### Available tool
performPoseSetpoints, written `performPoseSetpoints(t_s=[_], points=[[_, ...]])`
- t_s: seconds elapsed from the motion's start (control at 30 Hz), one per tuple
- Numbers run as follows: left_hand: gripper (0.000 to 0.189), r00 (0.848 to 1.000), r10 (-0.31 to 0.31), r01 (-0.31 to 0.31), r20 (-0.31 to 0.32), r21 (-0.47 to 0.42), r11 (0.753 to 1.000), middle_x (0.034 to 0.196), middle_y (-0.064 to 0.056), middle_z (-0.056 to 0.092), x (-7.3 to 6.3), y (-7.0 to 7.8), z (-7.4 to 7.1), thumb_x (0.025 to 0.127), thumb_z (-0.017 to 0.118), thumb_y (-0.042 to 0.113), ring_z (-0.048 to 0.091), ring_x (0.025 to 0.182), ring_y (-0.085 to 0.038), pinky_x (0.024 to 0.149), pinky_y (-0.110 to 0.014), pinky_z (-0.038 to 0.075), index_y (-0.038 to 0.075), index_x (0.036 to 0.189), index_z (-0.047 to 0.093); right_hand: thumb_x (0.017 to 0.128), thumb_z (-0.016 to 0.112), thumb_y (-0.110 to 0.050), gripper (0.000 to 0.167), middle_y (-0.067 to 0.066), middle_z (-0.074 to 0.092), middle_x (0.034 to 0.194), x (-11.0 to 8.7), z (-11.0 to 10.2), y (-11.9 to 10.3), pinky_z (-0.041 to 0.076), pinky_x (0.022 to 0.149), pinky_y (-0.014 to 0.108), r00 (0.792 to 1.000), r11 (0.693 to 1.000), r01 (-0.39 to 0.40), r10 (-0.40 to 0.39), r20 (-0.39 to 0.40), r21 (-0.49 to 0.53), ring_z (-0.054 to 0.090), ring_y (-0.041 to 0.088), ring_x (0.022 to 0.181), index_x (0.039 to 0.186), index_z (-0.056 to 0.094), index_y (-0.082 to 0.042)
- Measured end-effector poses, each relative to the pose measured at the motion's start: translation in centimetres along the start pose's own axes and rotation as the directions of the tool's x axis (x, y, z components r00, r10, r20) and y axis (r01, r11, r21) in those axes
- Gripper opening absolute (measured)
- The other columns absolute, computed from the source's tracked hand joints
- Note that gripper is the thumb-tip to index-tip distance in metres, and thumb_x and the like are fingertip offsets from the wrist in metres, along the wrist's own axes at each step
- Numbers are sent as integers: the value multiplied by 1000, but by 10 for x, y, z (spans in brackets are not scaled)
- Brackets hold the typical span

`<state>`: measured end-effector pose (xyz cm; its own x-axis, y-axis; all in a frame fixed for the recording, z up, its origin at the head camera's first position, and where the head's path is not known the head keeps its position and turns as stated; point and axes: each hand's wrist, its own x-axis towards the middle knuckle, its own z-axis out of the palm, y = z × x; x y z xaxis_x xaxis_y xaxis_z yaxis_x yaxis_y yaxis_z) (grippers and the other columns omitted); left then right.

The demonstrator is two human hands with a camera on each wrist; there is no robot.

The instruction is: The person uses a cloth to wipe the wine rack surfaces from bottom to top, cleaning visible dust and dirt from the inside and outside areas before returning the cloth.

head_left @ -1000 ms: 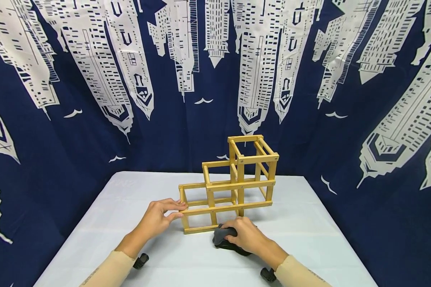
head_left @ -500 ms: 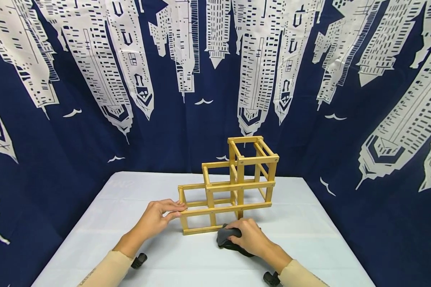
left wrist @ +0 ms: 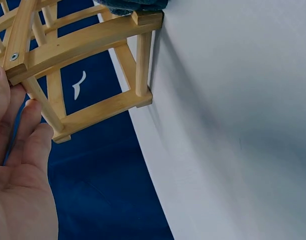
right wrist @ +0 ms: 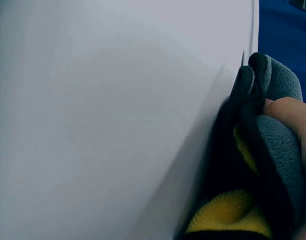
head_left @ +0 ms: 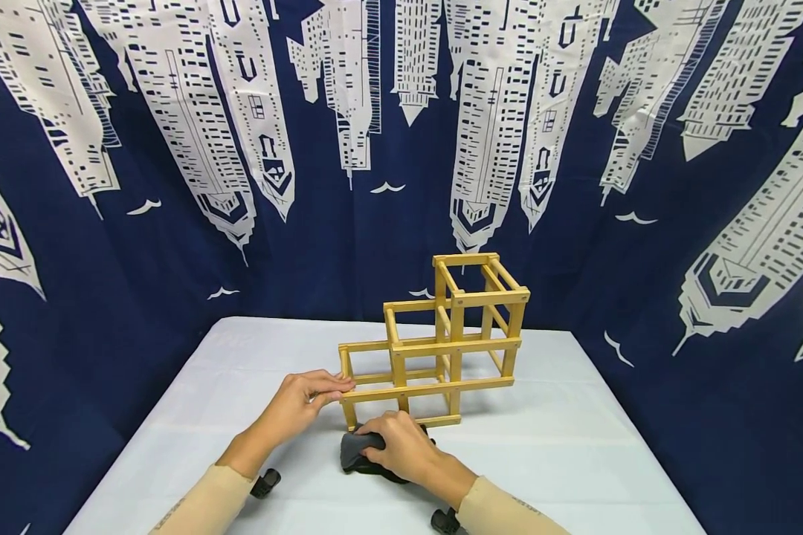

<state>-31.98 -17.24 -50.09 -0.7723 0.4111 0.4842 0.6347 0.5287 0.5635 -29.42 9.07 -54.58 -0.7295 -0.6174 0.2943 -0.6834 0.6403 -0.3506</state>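
A stepped wooden rack [head_left: 455,345] made of slats and dowels stands on the white table. My left hand [head_left: 301,397] pinches its left front corner, thumb at the front and fingers behind the end dowel, as the left wrist view shows. My right hand [head_left: 401,442] grips a bunched microfiber cloth [head_left: 358,451], grey on one side and yellow on the other, with a black edge [right wrist: 265,165]. The cloth is at the left end of the rack's bottom front rail [head_left: 442,420] and covers part of it. In the left wrist view the cloth [left wrist: 130,6] is against the rail's end.
The white tabletop [head_left: 575,461] extends around the rack on all sides. Behind and beside it hangs a dark blue curtain [head_left: 348,267] printed with white buildings. A small black wrist device [head_left: 265,483] is under the left forearm, another device [head_left: 444,520] under the right.
My right hand has slid the cloth left along the bottom front rail, from near its middle to its left end, after a slight shift right. The left hand keeps its hold on the corner.
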Motion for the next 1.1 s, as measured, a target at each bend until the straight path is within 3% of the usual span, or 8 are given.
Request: performPoseSetpoints(t_s=[0.23, 0.43, 0.5, 0.6, 0.77, 0.87, 0.97, 1.1], points=[[28, 999, -36, 37, 19, -71, 997, 133, -1, 89, 0, -5, 1, 104, 85, 6, 80, 137, -39, 109, -45, 70, 18, 129, 91, 95, 101, -17, 30, -2, 90, 117, -4, -2, -3, 71, 96, 31, 975, 994, 105, -105, -195, -6, 83, 15, 111, 122, 89, -14], [26, 999, -32, 33, 32, -56, 998, 134, 0, 88, 0, -5, 0, 106, 83, 10, 81, 136, -37, 111, -49, 69, 17, 130, 91, 80, 110, -14, 44, -1, 90, 111, 2, 1, -7, 71, 90, 28, 830, 955, 251, -295, -474, -155, 84, 14, 102, 118, 88, -15], [25, 999, -26, 27, 32, -43, 999, 134, 1, 88, 1, -4, -1, 107, 83, 11, 81, 136, -36, 113, -52, 68, 16, 130, 91, 76, 113, -15, 48, -3, 91, 110, 7, 2, -8, 71, 91, 28, 806, 945, 240, -322, -497, -223, 84, 13, 101, 117, 89, -17], [25, 999, -26, 28, 39, -39, 999, 134, 0, 88, 1, -4, -4, 107, 82, 11, 81, 136, -36, 113, -53, 68, 15, 130, 91, 73, 114, -21, 50, -5, 91, 110, 12, 6, -9, 71, 86, 26, 825, 925, 206, -340, -451, -319, 83, 11, 96, 117, 90, -20], [23, 997, -40, 44, 60, -55, 998, 134, -3, 88, 2, -4, -7, 108, 82, 15, 81, 136, -37, 111, -47, 69, 17, 129, 91, 81, 111, -29, 40, -9, 91, 111, 14, 9, -13, 68, 76, 21, 916, 905, 150, -279, -289, -398, 82, 8, 91, 116, 92, -24], [23, 997, -49, 53, 64, -63, 997, 135, -4, 88, 2, -4, -8, 108, 82, 15, 79, 139, -39, 112, -47, 69, 19, 128, 92, 85, 108, -29, 36, -10, 91, 112, 15, 6, -17, 68, 75, 21, 947, 912, 127, -229, -227, -390, 82, 8, 92, 117, 92, -25], [23, 996, -53, 57, 66, -56, 997, 134, -2, 88, 2, -4, -9, 108, 83, 14, 79, 139, -37, 115, -50, 67, 20, 128, 92, 86, 108, -30, 35, -9, 90, 112, 16, 4, -19, 69, 79, 23, 946, 909, 128, -232, -225, -397, 83, 9, 96, 117, 91, -23], [23, 996, -50, 53, 77, -43, 998, 133, 2, 88, 3, -3, -10, 107, 83, 14, 82, 136, -33, 118, -54, 65, 20, 128, 92, 80, 111, -29, 41, -6, 88, 110, 16, 1, -18, 70, 84, 26, 890, 881, 159, -324, -322, -446, 83, 11, 97, 114, 90, -20]])
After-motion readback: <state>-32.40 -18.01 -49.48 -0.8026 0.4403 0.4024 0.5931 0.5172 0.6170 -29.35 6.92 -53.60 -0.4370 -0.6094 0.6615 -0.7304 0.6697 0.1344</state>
